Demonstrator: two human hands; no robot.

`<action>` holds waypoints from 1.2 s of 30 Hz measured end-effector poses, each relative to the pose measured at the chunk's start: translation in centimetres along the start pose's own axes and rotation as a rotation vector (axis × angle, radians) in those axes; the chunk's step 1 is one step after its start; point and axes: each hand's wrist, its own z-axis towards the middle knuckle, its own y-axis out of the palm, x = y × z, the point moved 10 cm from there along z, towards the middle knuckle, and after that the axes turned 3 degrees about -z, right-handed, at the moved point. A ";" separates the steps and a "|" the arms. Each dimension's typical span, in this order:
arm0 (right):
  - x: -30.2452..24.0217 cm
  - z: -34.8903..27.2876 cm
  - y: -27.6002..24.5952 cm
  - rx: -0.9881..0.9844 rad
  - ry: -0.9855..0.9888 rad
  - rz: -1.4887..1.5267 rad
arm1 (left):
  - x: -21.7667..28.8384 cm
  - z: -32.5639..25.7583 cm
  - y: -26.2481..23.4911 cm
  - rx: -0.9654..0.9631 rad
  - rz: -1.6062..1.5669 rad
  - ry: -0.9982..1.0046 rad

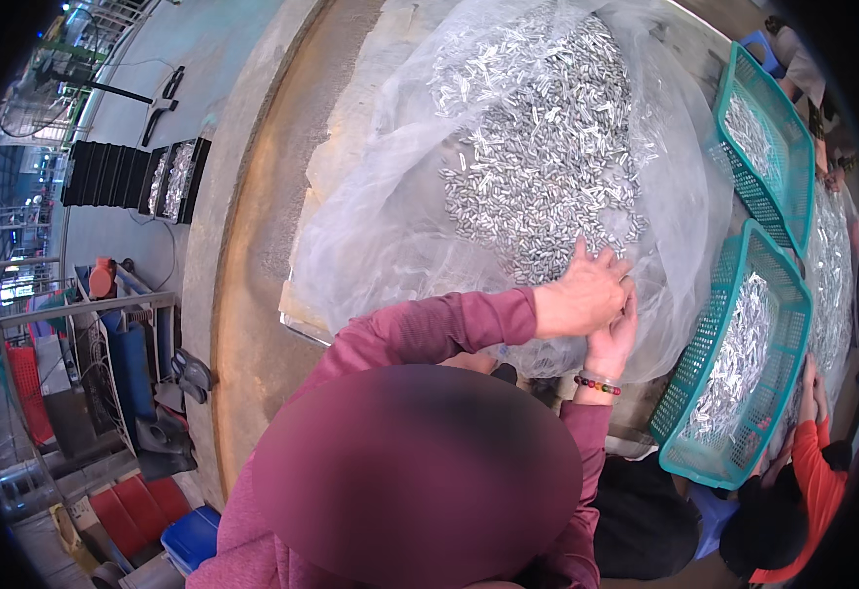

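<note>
A wide heap of small silvery metal pieces (547, 147) lies on a translucent plastic sheet (371, 226). My left hand (579, 299) reaches across from the left to the near edge of the heap, its visible fingers bent but apart, tips at the pieces. Directly against it is my right hand (610, 342), a beaded bracelet (598, 384) on its wrist. The left hand covers most of the right hand's fingers, so whether they hold a piece cannot be made out. Both sleeves are maroon.
Two green plastic baskets (673, 432) with metal pieces stand at the right. Past them lies more clear plastic (830, 265). A person in an orange sleeve (810, 471) works at the lower right. Black trays (106, 175) and a blue box (192, 538) are at the left.
</note>
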 end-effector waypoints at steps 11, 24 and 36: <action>-4.3 -1.7 -0.4 -0.056 -0.106 0.126 | -28.9 -5.4 2.6 0.135 0.041 -0.640; -2.4 -1.0 0.2 -0.017 -0.068 0.113 | -24.7 -1.2 1.6 0.259 -0.700 -0.558; -2.1 -1.2 0.7 -0.043 -0.069 0.092 | -34.2 -7.9 3.2 0.259 -0.633 -0.777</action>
